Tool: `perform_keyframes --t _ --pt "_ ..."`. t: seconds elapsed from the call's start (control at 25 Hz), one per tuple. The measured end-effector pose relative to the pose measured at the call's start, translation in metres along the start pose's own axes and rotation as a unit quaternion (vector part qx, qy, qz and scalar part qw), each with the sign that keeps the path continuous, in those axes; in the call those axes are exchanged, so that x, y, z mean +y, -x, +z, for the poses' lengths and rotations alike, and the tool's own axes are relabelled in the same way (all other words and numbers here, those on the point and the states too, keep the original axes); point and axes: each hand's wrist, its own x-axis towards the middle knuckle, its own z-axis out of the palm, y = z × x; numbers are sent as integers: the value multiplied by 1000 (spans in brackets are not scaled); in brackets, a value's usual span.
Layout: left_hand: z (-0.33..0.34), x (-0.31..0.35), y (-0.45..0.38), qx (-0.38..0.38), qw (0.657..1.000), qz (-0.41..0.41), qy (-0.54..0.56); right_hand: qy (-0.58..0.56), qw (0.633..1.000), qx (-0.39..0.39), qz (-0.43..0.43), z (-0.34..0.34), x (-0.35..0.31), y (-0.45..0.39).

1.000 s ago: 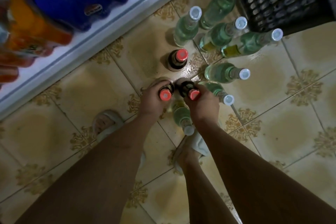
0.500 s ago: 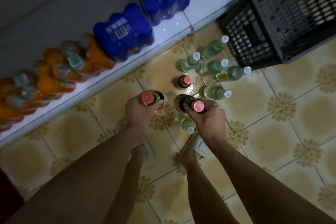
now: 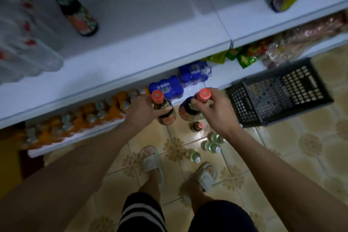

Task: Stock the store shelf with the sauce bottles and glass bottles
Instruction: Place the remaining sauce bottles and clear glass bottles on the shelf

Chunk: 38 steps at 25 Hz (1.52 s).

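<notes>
Both hands grip dark sauce bottles by the neck in front of the white shelf [image 3: 131, 56], the left hand [image 3: 144, 112] around one red-capped bottle [image 3: 163, 111], the right hand [image 3: 212, 111] around another [image 3: 188, 108], while clear glass bottles [image 3: 211, 145] stand on the tiled floor [image 3: 282, 156] below

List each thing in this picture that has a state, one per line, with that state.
Left hand: gripping left sauce bottle, lifted.
Right hand: gripping right sauce bottle, lifted.
Third sauce bottle: upright on floor, capped.
Glass bottles: standing on floor.
Black crate: tipped on its side.
</notes>
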Motion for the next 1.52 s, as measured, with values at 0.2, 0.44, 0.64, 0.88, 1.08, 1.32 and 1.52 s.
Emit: perform_keyframes --t 0.2,0.44,0.64,0.88,1.08,1.32,1.52 --pt "-107 73 7 47 998 21 -34 5 996 22 -82 -41 -111 -35" --pt "-180 97 -62 137 988 46 -54 61 981 30 -180 -43 -193 -127" --pt "-196 56 -138 226 972 29 -52 101 970 35 -219 6 -198 -215" --pt "-191 23 -187 246 967 -6 -72 111 971 31 -208 46 -194 -268" --pt "-193 16 -192 270 961 -28 -56 109 974 46 -195 56 -190 -278" --pt "-155 -5 -178 272 956 -30 103 20 986 12 -162 63 -178 -263" --pt "-120 -32 -183 272 953 -93 93 83 989 -28 -118 85 -130 -263"
